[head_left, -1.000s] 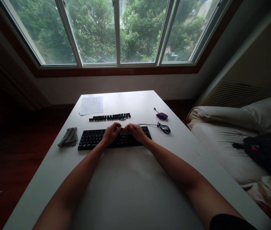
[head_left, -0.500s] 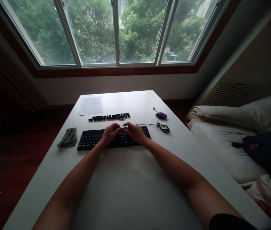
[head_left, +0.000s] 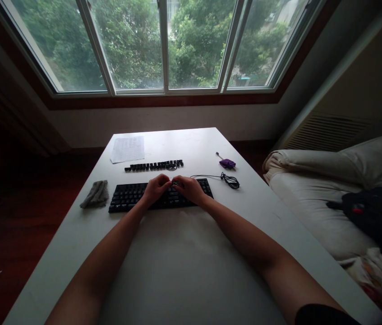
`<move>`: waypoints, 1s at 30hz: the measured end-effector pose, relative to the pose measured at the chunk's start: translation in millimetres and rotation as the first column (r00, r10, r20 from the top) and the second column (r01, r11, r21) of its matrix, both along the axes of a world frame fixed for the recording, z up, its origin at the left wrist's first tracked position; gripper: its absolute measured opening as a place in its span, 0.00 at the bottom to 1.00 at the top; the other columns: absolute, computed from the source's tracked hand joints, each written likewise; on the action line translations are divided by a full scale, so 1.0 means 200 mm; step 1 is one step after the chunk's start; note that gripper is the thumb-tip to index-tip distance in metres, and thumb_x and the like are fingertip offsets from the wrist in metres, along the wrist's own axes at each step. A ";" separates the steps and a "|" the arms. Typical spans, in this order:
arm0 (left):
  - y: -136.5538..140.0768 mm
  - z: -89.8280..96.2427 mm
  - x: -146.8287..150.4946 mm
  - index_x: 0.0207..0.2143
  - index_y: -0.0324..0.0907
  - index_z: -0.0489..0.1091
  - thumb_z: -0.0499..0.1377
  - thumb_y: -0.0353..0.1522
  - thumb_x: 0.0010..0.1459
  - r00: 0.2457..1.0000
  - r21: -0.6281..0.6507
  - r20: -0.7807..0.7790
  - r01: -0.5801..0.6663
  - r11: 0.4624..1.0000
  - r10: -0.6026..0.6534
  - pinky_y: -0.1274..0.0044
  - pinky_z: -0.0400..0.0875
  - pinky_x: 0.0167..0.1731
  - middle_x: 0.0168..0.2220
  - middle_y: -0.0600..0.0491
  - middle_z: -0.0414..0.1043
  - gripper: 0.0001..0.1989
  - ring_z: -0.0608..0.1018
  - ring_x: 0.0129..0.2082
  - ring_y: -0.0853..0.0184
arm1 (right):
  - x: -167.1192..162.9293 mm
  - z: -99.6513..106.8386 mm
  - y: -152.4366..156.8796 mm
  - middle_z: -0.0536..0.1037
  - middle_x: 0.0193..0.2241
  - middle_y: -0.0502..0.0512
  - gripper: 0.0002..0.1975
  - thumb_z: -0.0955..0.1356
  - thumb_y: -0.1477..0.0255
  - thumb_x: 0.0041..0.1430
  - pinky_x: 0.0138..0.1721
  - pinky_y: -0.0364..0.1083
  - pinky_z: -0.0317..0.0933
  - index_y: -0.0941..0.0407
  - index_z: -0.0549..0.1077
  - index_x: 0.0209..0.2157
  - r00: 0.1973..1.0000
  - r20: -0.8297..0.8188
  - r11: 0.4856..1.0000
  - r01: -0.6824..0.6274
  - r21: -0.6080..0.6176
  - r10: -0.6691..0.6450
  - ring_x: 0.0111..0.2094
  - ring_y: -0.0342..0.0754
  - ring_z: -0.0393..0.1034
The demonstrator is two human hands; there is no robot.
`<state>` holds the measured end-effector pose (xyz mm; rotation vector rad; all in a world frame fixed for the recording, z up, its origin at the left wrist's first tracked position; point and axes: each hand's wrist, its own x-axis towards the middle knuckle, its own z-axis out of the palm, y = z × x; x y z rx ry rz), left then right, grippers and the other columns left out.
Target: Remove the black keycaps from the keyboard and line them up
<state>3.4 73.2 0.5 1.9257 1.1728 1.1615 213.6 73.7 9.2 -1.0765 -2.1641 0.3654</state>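
A black keyboard (head_left: 128, 196) lies across the white table. Over its right half, my left hand (head_left: 157, 186) and my right hand (head_left: 188, 187) meet with bent fingers pressed together. Between the fingertips is something small that I cannot make out. Just beyond the keyboard stand two uneven rows of loose black keycaps (head_left: 150, 166). A small ring-shaped item (head_left: 171, 167) lies by their right end. The part of the keyboard under my hands is hidden.
To the keyboard's left is a folded grey cloth (head_left: 95, 194). Printed paper (head_left: 128, 149) lies at the far left of the white table (head_left: 177, 266). A coiled black cable (head_left: 230, 181) and a purple brush-like item (head_left: 227, 163) are on the right. A pale sofa (head_left: 295, 198) stands beside the table.
My right fingers have shifted slightly left and down, closer to my left fingertips. My left hand stays almost in place, and the things on the table have not moved.
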 end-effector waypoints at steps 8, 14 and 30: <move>-0.01 0.01 0.01 0.35 0.42 0.69 0.61 0.43 0.58 1.000 0.005 -0.009 -0.024 1.000 0.024 0.77 0.69 0.31 0.29 0.55 0.73 0.14 0.75 0.29 0.69 | 0.00 -0.01 0.00 0.81 0.37 0.50 0.12 0.70 0.68 0.60 0.38 0.42 0.61 0.50 0.74 0.46 0.999 0.021 1.000 0.029 0.005 -0.029 0.33 0.46 0.73; 0.00 0.00 0.00 0.36 0.42 0.70 0.61 0.43 0.58 0.999 0.020 -0.038 -0.022 1.000 0.023 0.77 0.69 0.32 0.30 0.55 0.73 0.13 0.74 0.29 0.68 | -0.01 -0.02 0.00 0.81 0.37 0.51 0.13 0.70 0.69 0.60 0.39 0.43 0.62 0.50 0.74 0.48 0.999 0.023 0.999 0.043 0.017 -0.043 0.35 0.47 0.74; -0.02 0.01 -0.01 0.37 0.44 0.72 0.56 0.38 0.62 0.978 0.057 -0.201 -0.035 0.998 0.046 0.77 0.67 0.33 0.31 0.55 0.76 0.09 0.74 0.29 0.68 | 0.12 0.08 0.27 0.78 0.29 0.51 0.13 0.68 0.62 0.62 0.35 0.43 0.59 0.52 0.76 0.46 0.957 0.151 0.969 0.244 0.039 -0.247 0.31 0.47 0.71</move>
